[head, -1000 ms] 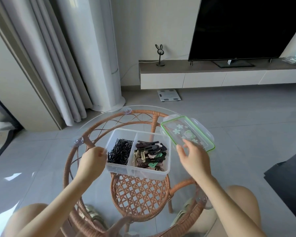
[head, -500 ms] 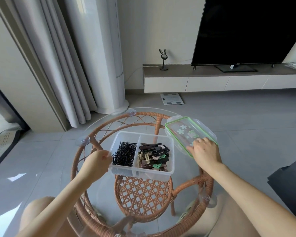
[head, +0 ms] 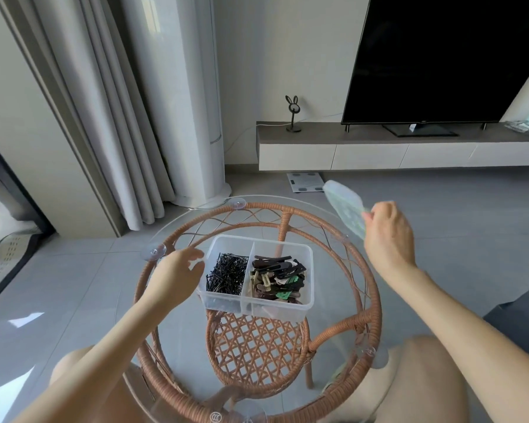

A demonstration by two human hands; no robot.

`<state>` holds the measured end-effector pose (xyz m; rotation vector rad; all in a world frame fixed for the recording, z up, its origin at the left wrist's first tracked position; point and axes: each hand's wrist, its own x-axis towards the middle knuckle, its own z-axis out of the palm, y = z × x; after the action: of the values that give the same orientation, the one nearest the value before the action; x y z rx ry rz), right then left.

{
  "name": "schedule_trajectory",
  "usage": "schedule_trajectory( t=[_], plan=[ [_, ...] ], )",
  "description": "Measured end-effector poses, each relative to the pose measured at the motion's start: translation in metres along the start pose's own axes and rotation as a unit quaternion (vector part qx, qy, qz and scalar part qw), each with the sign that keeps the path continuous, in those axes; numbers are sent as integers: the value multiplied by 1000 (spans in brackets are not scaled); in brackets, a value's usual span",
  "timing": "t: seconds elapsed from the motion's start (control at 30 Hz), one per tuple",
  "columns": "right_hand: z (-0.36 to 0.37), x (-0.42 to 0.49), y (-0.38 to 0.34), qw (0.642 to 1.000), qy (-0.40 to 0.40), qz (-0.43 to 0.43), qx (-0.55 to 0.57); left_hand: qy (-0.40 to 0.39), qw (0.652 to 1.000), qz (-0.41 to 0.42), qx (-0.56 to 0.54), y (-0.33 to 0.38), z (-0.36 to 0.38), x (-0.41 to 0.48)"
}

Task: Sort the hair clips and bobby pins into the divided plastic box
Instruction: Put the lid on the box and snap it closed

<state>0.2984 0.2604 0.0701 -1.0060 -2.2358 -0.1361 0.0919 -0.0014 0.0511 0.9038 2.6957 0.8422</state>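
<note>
1. Rattan frames the round glass worktop (head: 177, 337) nearest the camera, the person's bare knees showing below it on either side.
2. Clear plastic, the divided box (head: 308, 279) sits near the middle of the worktop, open at the top.
3. Black bobby pins (head: 226, 273) fill the left compartment of the box; hair clips (head: 278, 277) in brown, black, beige and green are heaped in the right one.
4. At the box's left wall, the left hand (head: 177, 270) holds nothing, fingers spread loosely; whether the fingertips touch the plastic cannot be told.
5. Raised off the worktop to the right of the box, the right hand (head: 390, 236) is clamped on the lower end of the box's lid (head: 344, 206), a clear, green-tinged piece held tilted and blurred in the air.
6. Beyond the worktop, a bathroom scale (head: 305, 182) lies on the grey tiled floor.
7. Against the far wall, a dark television (head: 440, 56) stands on a low cabinet (head: 379, 151), with pale curtains (head: 104, 102) at the left.
</note>
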Motion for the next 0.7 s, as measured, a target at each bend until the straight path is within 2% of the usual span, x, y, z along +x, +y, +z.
schedule_trajectory(
  t=[0.1,0.2,0.23,0.3,0.4,0.5,0.6,0.7],
  plan=[
    [-19,30,-4,990,78,94,73,38,998,29,-48,12,-7,3],
    [-37,43,-14,960,144,160,181,63,993,39,-94,24,-16,7],
    [-39,44,-19,947,144,180,223,65,990,30,-120,27,-19,9],
    [-34,47,-33,915,79,236,316,54,979,7,-198,31,-26,13],
    [-14,34,-60,853,-101,328,393,-2,949,-53,-312,35,-29,21],
    [16,13,-78,815,-215,361,399,-53,942,-117,-311,22,-23,23],
    [32,3,-80,821,-275,358,348,-75,933,-163,-313,1,-15,24],
    [35,0,-74,853,-312,310,280,-98,920,-205,-318,-6,-9,20]
  ],
)
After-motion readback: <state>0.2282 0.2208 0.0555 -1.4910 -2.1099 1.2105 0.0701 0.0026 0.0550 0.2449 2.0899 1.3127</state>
